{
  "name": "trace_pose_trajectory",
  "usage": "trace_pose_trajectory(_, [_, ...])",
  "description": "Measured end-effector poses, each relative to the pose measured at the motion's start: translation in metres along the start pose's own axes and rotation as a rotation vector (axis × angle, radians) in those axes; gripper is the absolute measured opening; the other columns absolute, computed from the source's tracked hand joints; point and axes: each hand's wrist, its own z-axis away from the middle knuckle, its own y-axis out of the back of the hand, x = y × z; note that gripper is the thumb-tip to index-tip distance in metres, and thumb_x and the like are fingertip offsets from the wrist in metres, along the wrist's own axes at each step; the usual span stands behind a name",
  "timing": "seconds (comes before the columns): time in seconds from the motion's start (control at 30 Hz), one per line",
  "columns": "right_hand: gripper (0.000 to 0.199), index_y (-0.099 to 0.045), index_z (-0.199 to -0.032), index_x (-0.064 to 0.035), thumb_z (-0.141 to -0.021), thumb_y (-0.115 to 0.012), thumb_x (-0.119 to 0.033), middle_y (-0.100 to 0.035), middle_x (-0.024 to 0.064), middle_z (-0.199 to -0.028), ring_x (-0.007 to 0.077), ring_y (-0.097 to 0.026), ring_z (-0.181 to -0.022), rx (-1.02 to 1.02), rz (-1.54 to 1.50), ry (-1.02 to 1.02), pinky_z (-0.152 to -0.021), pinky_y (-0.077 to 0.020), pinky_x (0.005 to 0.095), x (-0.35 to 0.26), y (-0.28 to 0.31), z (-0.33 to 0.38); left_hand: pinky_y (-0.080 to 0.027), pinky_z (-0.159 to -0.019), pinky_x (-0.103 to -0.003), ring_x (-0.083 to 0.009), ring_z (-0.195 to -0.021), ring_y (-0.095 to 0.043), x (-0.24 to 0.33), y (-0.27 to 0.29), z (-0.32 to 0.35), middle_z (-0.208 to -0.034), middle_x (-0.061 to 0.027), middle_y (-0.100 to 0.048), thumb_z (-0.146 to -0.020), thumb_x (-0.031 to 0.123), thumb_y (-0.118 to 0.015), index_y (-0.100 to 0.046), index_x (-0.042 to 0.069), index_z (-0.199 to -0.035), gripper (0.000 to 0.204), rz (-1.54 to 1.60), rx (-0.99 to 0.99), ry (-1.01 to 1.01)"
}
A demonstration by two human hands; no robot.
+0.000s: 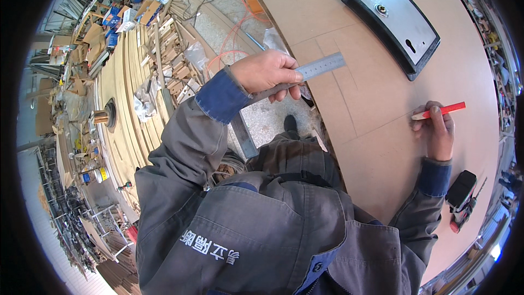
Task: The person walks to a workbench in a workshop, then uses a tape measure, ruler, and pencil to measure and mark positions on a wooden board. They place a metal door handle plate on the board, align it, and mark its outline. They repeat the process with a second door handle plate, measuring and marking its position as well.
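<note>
My left hand (267, 72) is closed round a steel square (323, 65), thumb on top. Its graduated blade reaches over the edge of a brown board (376, 169), and its other leg (243, 135) hangs below my wrist, clear of the board. Between the thumb and fingers of my right hand (438, 130) is a red carpenter's pencil (452, 108), its bare wooden point toward the left. That hand rests at the board's right part. Thin pencil lines (345, 101) cross on the board between my hands.
A black-framed metal plate (401, 19) with a keyhole-shaped opening lies on the board's far part. A cordless drill (463, 199) lies beside my right forearm. Left of the board are stacked wooden strips (123, 98), offcuts (177, 60) and an orange hose (225, 52) on the floor.
</note>
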Motion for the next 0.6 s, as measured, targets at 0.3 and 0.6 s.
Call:
trace_pose_trajectory(0.3, [0.04,-0.067,-0.118,0.0087,-0.104,-0.061,-0.028,-0.069,0.0096,-0.083,0.0141,-0.065,-0.067,-0.109,0.063,0.073,-0.063,-0.0548,0.0272,-0.031,-0.095,-0.032,-0.047,-0.048,-0.025,-0.0101,-0.054,-0.06,0.007,-0.006,0.006,-0.081,-0.0102,-0.073,-0.102,0.021,-0.062,-0.065,-0.004,-0.098,0.026,-0.087,0.065,-0.018])
trace_pose_trajectory(0.6, [0.044,-0.069,-0.078,0.0034,-0.098,-0.066,-0.035,-0.061,0.0039,-0.062,0.0099,-0.056,-0.054,-0.162,0.284,0.09,-0.054,-0.0485,0.0252,-0.048,-0.153,-0.062,-0.046,-0.047,-0.026,-0.0108,-0.052,-0.059,0.007,-0.01,0.006,-0.078,-0.0105,-0.072,-0.101,0.021,-0.063,-0.067,-0.005,-0.097,0.027,-0.061,0.091,-0.023])
